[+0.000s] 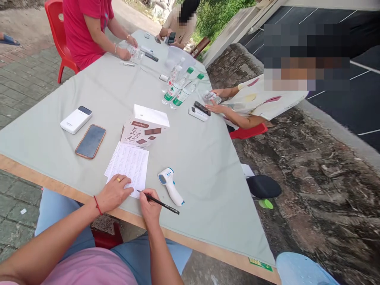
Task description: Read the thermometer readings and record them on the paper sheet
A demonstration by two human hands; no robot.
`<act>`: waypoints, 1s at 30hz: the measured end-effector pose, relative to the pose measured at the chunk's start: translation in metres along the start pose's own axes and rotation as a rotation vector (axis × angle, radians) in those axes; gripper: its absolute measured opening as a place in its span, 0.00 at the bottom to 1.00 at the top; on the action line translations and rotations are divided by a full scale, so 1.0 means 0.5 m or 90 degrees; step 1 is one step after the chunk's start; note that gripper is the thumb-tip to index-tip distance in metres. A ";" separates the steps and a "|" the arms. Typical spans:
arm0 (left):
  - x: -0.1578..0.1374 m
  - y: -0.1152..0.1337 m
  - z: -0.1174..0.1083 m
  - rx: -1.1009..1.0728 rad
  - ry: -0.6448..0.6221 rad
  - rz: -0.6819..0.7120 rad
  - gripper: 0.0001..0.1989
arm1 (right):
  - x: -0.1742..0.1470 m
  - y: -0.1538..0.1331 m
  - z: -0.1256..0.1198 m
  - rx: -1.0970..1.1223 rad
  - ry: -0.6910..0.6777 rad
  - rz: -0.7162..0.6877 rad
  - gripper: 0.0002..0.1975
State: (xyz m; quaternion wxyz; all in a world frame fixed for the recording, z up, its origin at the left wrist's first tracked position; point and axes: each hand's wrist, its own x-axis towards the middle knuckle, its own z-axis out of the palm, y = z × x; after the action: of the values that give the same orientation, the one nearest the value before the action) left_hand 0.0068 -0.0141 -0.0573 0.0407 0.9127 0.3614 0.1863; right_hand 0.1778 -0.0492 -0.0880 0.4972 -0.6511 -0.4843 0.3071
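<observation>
Head view: at the far left, a red plastic chair (56,31) is seen behind a co-worker (81,31) in a bright pink shirt. Nearer, on the pale grey tablecloth (208,166), a white power bank (74,122) is placed, and just beside it a phone (90,141) is laid flat. Then the left hand (115,192) is seen, on which a gold ring (118,179) and a red bracelet (97,206) are worn; its fingers are a little spread and rested on the printed sheets (127,164), and nothing is gripped. The sheets are overlapped, and at their far end a white and brown box (145,126) is stood. By the right hand (151,208) a black pencil (166,206) is pinched between thumb and fingers, its point directed at the lower part of the sheets; whether the paper is touched by it cannot be told surely. To the right, a white thermometer gun (172,190) is laid apart. Farther back, green-capped bottles (180,97) are grouped, and at the right a clear bottle (211,96) is held by another co-worker (252,99).
</observation>
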 end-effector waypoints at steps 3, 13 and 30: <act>0.000 0.000 0.000 -0.007 0.006 0.001 0.07 | -0.003 0.001 -0.002 -0.014 -0.015 -0.008 0.05; 0.001 -0.001 -0.003 -0.016 0.000 -0.005 0.09 | -0.006 0.001 0.000 -0.058 -0.036 -0.047 0.06; 0.001 -0.003 -0.006 -0.042 0.007 -0.012 0.11 | -0.008 0.000 -0.001 -0.063 -0.036 -0.053 0.06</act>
State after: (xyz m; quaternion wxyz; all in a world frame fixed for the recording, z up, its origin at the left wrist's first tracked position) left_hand 0.0049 -0.0127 -0.0546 0.0706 0.9063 0.3639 0.2027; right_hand 0.1767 -0.0532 -0.0880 0.4631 -0.6450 -0.5394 0.2802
